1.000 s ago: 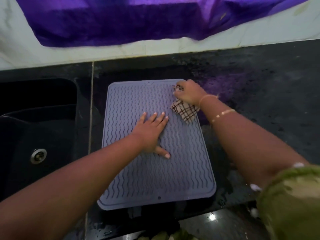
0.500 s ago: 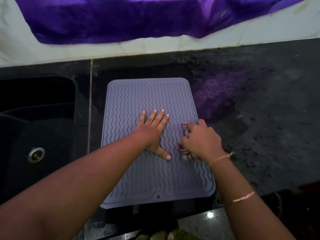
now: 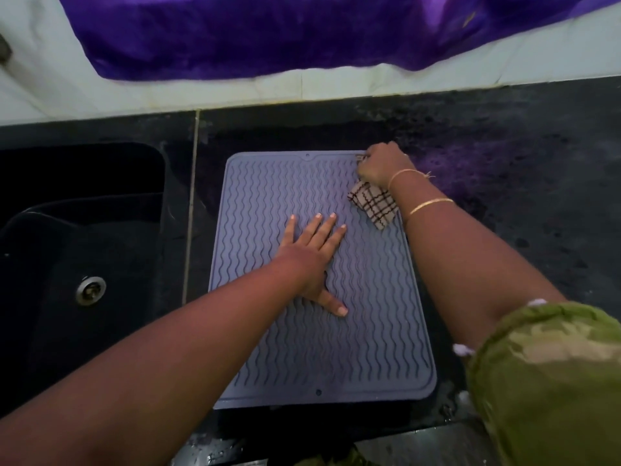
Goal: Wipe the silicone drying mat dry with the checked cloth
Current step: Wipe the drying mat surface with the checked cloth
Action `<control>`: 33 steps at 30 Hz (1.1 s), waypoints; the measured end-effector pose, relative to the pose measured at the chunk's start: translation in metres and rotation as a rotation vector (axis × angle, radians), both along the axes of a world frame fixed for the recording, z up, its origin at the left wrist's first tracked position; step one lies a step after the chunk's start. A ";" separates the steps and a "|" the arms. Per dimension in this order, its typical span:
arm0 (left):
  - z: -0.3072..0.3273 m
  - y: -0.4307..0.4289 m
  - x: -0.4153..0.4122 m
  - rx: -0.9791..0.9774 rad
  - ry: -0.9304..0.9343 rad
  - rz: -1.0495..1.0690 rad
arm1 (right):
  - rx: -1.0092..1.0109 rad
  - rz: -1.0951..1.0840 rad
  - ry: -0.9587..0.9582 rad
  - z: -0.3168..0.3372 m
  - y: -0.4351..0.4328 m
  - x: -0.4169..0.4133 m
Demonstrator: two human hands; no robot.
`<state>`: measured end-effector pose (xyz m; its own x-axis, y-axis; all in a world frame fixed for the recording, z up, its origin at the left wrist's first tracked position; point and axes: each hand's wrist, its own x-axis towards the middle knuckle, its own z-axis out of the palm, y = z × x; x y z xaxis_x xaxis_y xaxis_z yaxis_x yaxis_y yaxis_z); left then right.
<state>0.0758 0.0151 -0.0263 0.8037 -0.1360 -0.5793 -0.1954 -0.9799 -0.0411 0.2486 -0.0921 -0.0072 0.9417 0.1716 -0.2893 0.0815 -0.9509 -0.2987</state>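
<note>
A dark speckled stone surface is seen, with a black sink set into it at the left. A grey silicone drying mat is laid flat on it.

The left hand lies flat on the mat, fingers spread. The right hand grips the cloth, which trails behind its fingers.
</note>
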 end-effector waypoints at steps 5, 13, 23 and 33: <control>0.000 -0.002 0.002 0.023 0.023 0.003 | 0.021 -0.031 -0.050 0.002 -0.020 -0.066; 0.002 -0.001 -0.001 0.013 0.000 -0.005 | -0.086 0.084 -0.015 0.009 -0.060 -0.207; 0.025 -0.020 -0.039 0.160 -0.245 -0.054 | 0.091 -0.098 -0.095 0.016 -0.056 -0.150; 0.021 -0.018 -0.056 0.172 -0.076 -0.055 | -0.035 -0.018 -0.035 0.007 -0.059 -0.176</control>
<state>0.0200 -0.0031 -0.0051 0.8402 -0.0851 -0.5356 -0.2384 -0.9450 -0.2238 0.0729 -0.1509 0.0001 0.9543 0.1449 -0.2614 0.0743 -0.9622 -0.2621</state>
